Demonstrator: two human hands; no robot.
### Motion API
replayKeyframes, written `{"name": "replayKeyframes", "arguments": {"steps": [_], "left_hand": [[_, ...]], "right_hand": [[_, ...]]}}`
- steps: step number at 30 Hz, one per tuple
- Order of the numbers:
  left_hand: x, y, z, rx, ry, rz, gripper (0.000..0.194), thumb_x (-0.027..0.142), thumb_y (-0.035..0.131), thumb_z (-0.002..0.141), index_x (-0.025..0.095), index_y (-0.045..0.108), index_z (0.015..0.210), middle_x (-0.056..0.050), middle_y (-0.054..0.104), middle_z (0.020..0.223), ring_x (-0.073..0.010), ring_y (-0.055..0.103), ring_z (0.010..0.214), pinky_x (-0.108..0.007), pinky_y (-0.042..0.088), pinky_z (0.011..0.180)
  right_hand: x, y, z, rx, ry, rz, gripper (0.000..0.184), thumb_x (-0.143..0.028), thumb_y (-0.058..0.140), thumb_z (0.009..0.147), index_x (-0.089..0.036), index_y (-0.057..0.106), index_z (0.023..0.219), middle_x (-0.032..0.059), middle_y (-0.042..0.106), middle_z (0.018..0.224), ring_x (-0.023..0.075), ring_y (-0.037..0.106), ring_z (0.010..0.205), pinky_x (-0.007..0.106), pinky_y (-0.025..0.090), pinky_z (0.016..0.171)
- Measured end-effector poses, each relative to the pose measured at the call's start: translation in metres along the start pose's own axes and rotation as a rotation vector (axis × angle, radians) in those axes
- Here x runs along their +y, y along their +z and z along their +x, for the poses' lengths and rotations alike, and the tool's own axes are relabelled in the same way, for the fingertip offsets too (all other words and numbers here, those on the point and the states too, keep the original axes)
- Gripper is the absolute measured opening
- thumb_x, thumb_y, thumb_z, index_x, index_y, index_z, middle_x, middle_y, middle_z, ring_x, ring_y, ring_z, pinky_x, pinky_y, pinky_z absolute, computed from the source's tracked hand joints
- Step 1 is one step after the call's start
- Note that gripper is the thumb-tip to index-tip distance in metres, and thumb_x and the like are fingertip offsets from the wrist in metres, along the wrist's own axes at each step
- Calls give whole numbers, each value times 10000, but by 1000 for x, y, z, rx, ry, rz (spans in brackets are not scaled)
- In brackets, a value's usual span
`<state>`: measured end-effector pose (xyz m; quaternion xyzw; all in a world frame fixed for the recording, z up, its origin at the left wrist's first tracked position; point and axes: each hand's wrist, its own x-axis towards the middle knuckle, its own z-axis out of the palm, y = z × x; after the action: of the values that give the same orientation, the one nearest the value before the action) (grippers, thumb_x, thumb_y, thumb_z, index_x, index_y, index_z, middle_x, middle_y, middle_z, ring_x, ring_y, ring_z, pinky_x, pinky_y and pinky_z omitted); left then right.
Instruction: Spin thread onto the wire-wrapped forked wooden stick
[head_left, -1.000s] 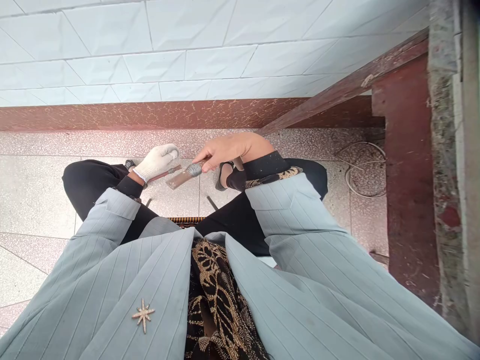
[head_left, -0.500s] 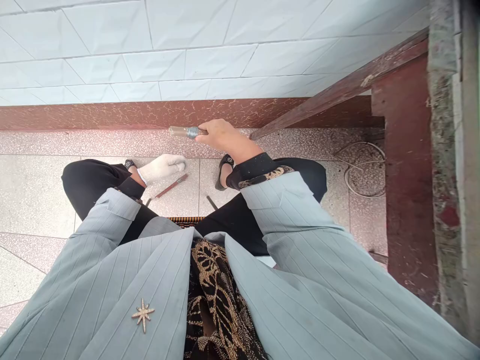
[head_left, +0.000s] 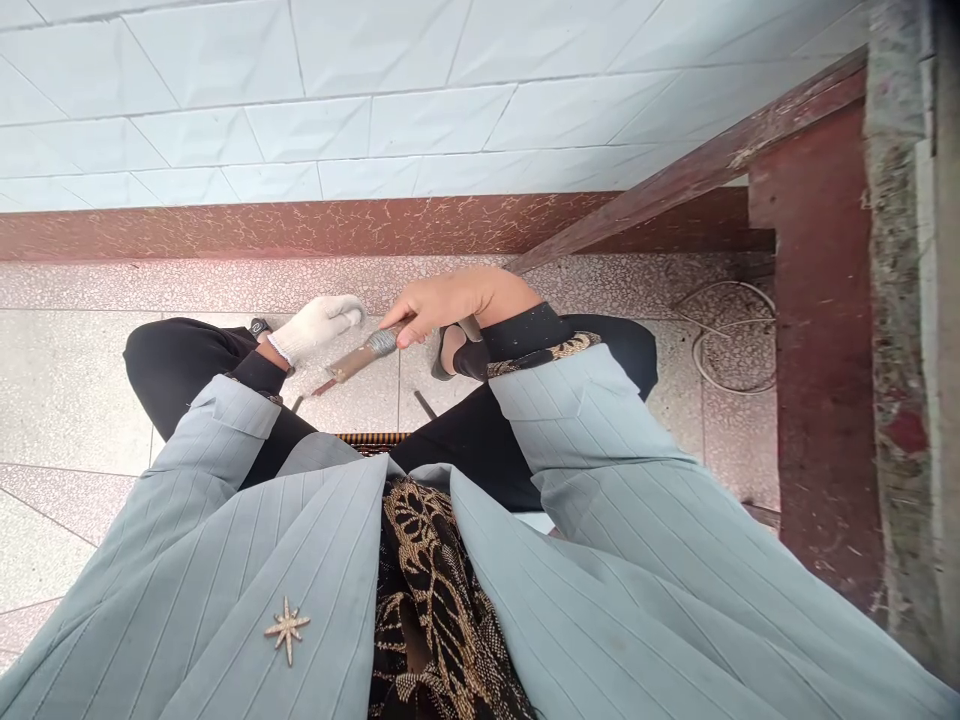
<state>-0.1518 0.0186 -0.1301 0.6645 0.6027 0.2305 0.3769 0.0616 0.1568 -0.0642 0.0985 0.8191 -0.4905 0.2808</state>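
My right hand, bare, grips a short brown tool with a band of wire wound round it. I cannot make out its exact kind. Its pale, blunt end points down and to the left. My left hand wears a white knitted glove, its fingers closed near the tool; whatever they hold, if anything, is hidden. A thin reddish stick lies on the floor below, mostly covered by the tool.
A white tiled wall with a red-brown skirting stands ahead. At right are a slanted wooden beam, a red-brown board and a looped pale cable. My bent knees flank the floor tiles.
My right hand has brought the wire-wound tool down from near the skirting and tilted it toward the left hand, over the reddish stick. The gloved left hand has shifted slightly up and left.
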Motion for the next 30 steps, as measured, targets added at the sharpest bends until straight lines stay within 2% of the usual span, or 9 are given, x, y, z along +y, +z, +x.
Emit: {"name": "replayKeyframes", "arguments": {"steps": [5, 7, 9, 14, 20, 23, 26, 28, 30], "left_hand": [[-1, 6, 0, 40, -38, -127, 225, 325, 507, 992, 170, 657, 927, -3, 610, 815, -147, 542, 767, -308, 472, 781], [0, 10, -1, -9, -26, -147, 229, 340, 504, 988, 177, 646, 914, 10, 572, 781, -141, 513, 736, -303, 453, 758], [3, 14, -2, -69, -13, -153, 218, 343, 510, 977, 182, 639, 909, 15, 572, 773, -139, 515, 726, -301, 446, 746], [10, 11, -5, -129, 4, -115, 199, 322, 504, 962, 189, 638, 901, 19, 592, 770, -144, 551, 738, -303, 456, 762], [8, 4, -7, -92, 35, -31, 200, 308, 504, 937, 186, 644, 863, 7, 625, 818, -157, 581, 814, -317, 463, 819], [4, 2, -4, -82, 12, 0, 211, 316, 511, 926, 185, 674, 905, -4, 666, 861, -167, 604, 839, -332, 469, 856], [2, 0, -1, -57, -1, -23, 216, 323, 534, 925, 180, 696, 933, -14, 684, 887, -173, 614, 855, -340, 485, 882], [1, -1, 0, -24, -7, -75, 224, 331, 538, 945, 172, 695, 930, -18, 671, 865, -170, 605, 834, -333, 494, 853], [0, -1, 1, 31, -22, -150, 236, 346, 533, 974, 170, 687, 939, -15, 650, 823, -158, 582, 789, -315, 492, 796]], "right_hand": [[0, -4, -16, 715, -65, 371, 164, -322, 678, 960, -208, 670, 842, 8, 628, 777, 136, 530, 701, 296, 456, 715], [0, -2, -10, 888, -34, 497, 201, -285, 624, 985, -215, 599, 799, 25, 614, 794, 135, 509, 678, 301, 453, 696], [1, -1, 1, 945, 61, 486, 210, -273, 586, 1005, -220, 578, 803, 38, 614, 802, 149, 523, 684, 315, 459, 696], [9, 0, 21, 849, 383, -89, 126, -294, 672, 963, -183, 731, 960, 89, 703, 924, 237, 633, 891, 361, 452, 795], [3, 8, 25, 372, 406, -440, 220, -257, 661, 982, -140, 813, 1091, 145, 772, 1078, 253, 655, 936, 368, 399, 766], [-2, 11, 25, 89, 320, -372, 206, -208, 668, 965, -125, 817, 1081, 89, 754, 905, 205, 622, 802, 346, 399, 724], [-4, 8, 17, -78, 173, -131, 258, -204, 671, 943, -143, 812, 1150, 18, 703, 785, 166, 591, 729, 312, 432, 729], [-4, 3, 5, -53, 40, -4, 270, -258, 697, 930, -182, 808, 1164, -10, 686, 774, 155, 585, 732, 298, 441, 741], [-4, -2, -9, 122, -50, 89, 239, -336, 716, 927, -213, 798, 1114, -18, 671, 778, 152, 574, 742, 294, 441, 744]]}}
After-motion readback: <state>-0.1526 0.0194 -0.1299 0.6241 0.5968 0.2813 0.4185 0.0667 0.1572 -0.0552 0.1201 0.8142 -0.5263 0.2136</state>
